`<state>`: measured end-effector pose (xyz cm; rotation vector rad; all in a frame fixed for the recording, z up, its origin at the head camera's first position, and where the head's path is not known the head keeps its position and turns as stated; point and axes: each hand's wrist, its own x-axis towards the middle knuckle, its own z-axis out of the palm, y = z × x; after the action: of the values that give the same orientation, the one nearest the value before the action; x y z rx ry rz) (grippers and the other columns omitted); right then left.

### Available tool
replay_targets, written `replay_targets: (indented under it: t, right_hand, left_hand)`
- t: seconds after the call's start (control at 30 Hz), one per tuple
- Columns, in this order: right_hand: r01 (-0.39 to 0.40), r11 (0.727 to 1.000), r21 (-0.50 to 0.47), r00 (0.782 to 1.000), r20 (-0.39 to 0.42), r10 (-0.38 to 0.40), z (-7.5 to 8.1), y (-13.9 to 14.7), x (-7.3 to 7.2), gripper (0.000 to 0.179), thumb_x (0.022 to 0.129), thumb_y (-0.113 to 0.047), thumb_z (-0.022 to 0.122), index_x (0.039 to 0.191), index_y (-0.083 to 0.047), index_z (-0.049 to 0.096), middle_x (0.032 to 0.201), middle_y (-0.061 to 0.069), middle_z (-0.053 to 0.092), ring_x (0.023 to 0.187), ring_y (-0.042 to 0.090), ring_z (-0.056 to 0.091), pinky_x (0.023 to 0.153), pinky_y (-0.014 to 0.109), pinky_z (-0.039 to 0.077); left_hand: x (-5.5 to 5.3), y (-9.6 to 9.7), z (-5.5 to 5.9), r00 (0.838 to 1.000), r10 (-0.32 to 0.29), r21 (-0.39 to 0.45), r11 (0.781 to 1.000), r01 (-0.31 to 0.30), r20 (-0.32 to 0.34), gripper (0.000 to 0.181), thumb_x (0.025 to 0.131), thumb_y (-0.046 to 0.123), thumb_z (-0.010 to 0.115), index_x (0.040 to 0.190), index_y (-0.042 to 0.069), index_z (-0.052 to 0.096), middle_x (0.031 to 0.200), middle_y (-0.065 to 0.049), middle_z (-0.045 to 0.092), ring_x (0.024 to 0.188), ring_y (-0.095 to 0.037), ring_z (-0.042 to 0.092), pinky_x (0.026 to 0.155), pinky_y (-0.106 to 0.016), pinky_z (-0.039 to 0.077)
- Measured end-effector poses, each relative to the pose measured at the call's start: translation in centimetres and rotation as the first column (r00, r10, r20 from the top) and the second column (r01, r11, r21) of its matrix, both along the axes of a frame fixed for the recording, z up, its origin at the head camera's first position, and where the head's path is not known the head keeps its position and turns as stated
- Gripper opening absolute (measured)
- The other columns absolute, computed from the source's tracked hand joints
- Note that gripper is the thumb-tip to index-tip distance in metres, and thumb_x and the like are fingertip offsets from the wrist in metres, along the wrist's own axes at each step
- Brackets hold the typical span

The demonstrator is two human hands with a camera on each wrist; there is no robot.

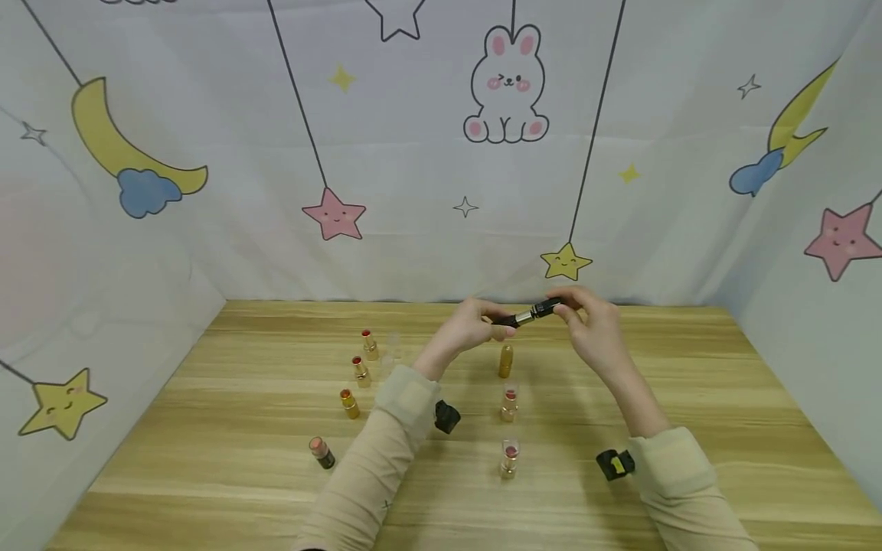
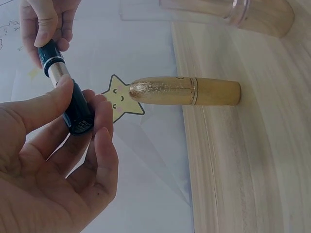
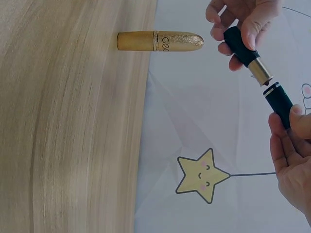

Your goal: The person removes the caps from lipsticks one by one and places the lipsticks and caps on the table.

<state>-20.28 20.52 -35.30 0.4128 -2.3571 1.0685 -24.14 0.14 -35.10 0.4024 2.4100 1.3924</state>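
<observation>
Over the far part of the table, both hands hold a lipstick in two parts. My left hand (image 1: 472,329) pinches the dark base of the lipstick tube (image 2: 80,111), whose silver collar points up toward the other hand. With thumb and fingers my right hand (image 1: 592,325) grips the black cap (image 3: 279,103). In the right wrist view a small gap shows between the collar and the cap's mouth, the two nearly in line. A closed gold lipstick (image 2: 170,91) stands upright on the table just below the hands.
Two lipsticks with clear caps, one nearer (image 1: 509,462) and one farther (image 1: 510,407), stand in line with the gold one. Left of the left arm are several uncapped lipsticks (image 1: 361,372) and clear caps (image 1: 390,363). A patterned white curtain (image 1: 427,153) hangs behind the wooden table (image 1: 227,474).
</observation>
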Motion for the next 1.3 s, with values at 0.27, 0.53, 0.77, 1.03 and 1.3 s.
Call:
replay_targets:
  t: [0.27, 0.53, 0.77, 1.03, 1.3]
  right_hand:
    - [0.038, 0.999, -0.033, 0.999, 0.016, -0.038, -0.2, 0.6, -0.5, 0.021, 0.089, -0.003, 0.064, 0.109, -0.002, 0.068, 0.097, 0.016, 0.071, 0.081, 0.015, 0.057, 0.069, 0.020, 0.037]
    - [0.040, 0.999, -0.024, 0.997, 0.068, -0.038, -0.3, 1.1, -0.9, 0.022, 0.091, -0.002, 0.061, 0.113, 0.000, 0.065, 0.107, 0.020, 0.068, 0.090, 0.031, 0.062, 0.076, 0.031, 0.043]
    - [0.029, 1.000, 0.001, 0.990, 0.137, -0.029, -0.4, 1.2, -1.4, 0.022, 0.093, -0.002, 0.059, 0.114, 0.001, 0.064, 0.110, 0.021, 0.065, 0.095, 0.035, 0.061, 0.088, 0.050, 0.045]
    - [-0.013, 0.996, 0.085, 0.978, 0.207, -0.005, -1.1, 1.5, -2.3, 0.022, 0.092, -0.003, 0.059, 0.113, 0.002, 0.062, 0.108, 0.021, 0.064, 0.097, 0.036, 0.061, 0.089, 0.052, 0.046]
    - [-0.051, 0.961, 0.270, 0.973, 0.229, -0.012, -2.0, 1.6, -3.0, 0.022, 0.092, -0.004, 0.058, 0.113, 0.005, 0.062, 0.105, 0.022, 0.064, 0.095, 0.035, 0.062, 0.084, 0.051, 0.048]
  left_hand:
    - [-0.3, -0.4, -0.5, 0.998, 0.012, -0.046, 0.999, -0.014, -0.057, 0.026, 0.086, 0.020, 0.072, 0.111, 0.012, 0.071, 0.108, -0.005, 0.066, 0.093, -0.019, 0.055, 0.073, -0.029, 0.046]
    - [-0.7, -0.5, -1.2, 0.995, 0.075, -0.035, 0.996, -0.077, -0.068, 0.028, 0.087, 0.019, 0.071, 0.114, 0.011, 0.068, 0.110, -0.008, 0.064, 0.102, -0.023, 0.058, 0.076, -0.032, 0.048]
    - [-1.1, -0.1, -1.6, 0.979, 0.183, -0.003, 0.983, -0.184, -0.084, 0.032, 0.087, 0.020, 0.071, 0.117, 0.013, 0.065, 0.116, -0.009, 0.064, 0.107, -0.026, 0.060, 0.086, -0.039, 0.051]
    - [-1.5, 0.3, -2.3, 0.972, 0.215, 0.008, 0.976, -0.216, -0.099, 0.030, 0.086, 0.017, 0.072, 0.115, 0.011, 0.066, 0.115, -0.012, 0.066, 0.107, -0.028, 0.062, 0.086, -0.042, 0.053]
    - [-2.1, 0.9, -3.4, 0.966, 0.219, 0.001, 0.975, -0.221, -0.137, 0.028, 0.083, 0.011, 0.074, 0.110, 0.007, 0.067, 0.111, -0.013, 0.068, 0.105, -0.029, 0.063, 0.086, -0.039, 0.053]
